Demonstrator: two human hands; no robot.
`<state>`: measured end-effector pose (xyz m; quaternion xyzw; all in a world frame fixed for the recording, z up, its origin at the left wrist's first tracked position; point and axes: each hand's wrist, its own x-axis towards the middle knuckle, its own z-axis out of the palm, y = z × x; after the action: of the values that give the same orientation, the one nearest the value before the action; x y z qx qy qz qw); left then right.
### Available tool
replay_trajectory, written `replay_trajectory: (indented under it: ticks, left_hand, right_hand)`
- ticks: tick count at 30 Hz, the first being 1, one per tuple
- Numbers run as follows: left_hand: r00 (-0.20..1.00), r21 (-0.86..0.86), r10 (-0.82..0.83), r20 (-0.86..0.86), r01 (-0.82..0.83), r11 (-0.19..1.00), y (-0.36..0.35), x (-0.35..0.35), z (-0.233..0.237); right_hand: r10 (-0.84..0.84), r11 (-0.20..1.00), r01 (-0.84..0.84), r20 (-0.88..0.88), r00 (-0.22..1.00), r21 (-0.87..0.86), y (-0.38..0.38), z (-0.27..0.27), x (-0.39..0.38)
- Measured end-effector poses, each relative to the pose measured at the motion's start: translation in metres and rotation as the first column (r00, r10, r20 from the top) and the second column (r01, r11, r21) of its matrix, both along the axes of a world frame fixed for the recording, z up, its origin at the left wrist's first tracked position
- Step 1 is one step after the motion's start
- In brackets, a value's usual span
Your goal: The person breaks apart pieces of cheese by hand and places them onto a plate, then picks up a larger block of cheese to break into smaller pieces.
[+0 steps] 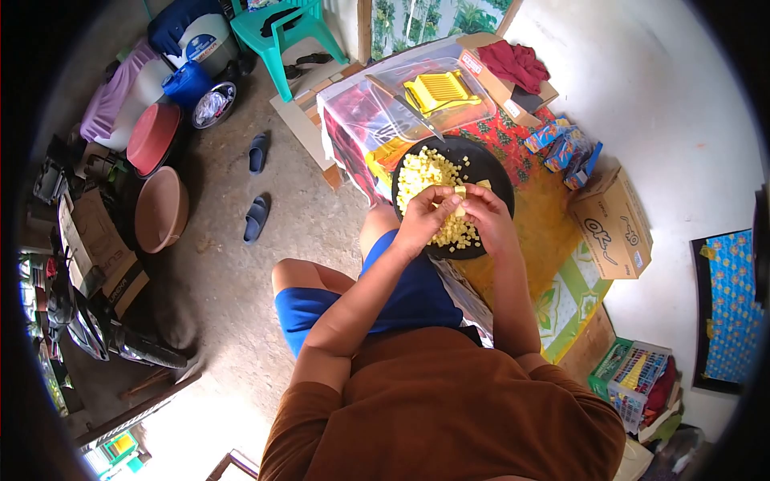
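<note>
A round black basin [491, 164] sits in front of my lap, heaped on its left and near side with small pale yellow cubes [425, 170]. Over it my two hands meet, fingertips almost together. Between them is a pale yellow block [459, 192], pinched by the thumb and fingers of my left hand [427, 215]. My right hand [491, 220] is closed around the same spot, its fingertips at the block. Another larger yellow piece [484, 184] shows just beyond my right fingers. What kind of food this is, I cannot tell.
Behind the basin, a long knife [411, 111] lies by a clear plastic container [473, 112] with a yellow slatted tray [441, 90]. A cardboard box [613, 224] and blue packets [565, 151] stand right. Slippers [257, 218] and a pink basin [161, 210] are on the floor left.
</note>
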<state>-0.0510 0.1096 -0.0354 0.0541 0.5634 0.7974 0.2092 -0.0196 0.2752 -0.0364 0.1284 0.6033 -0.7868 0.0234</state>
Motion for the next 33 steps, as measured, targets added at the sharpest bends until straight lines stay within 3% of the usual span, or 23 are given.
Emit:
replay_trajectory:
  ticks: [12,24,33]
  left_hand:
    - [0.994,0.167,-0.107,0.018,0.102,0.981,-0.009,-0.001,-0.002]
    - [0.992,0.169,-0.128,-0.017,0.129,0.977,-0.002,0.001,-0.003]
    - [0.985,0.223,-0.138,0.101,0.113,0.968,-0.001,0.002,-0.002]
  right_hand:
    - [0.044,0.998,-0.047,-0.060,0.997,-0.041,-0.011,0.020,0.005]
    - [0.003,0.996,-0.009,-0.069,0.998,-0.086,-0.005,0.021,0.009]
    - [0.018,0.974,-0.024,-0.030,0.999,-0.223,-0.006,0.021,0.010]
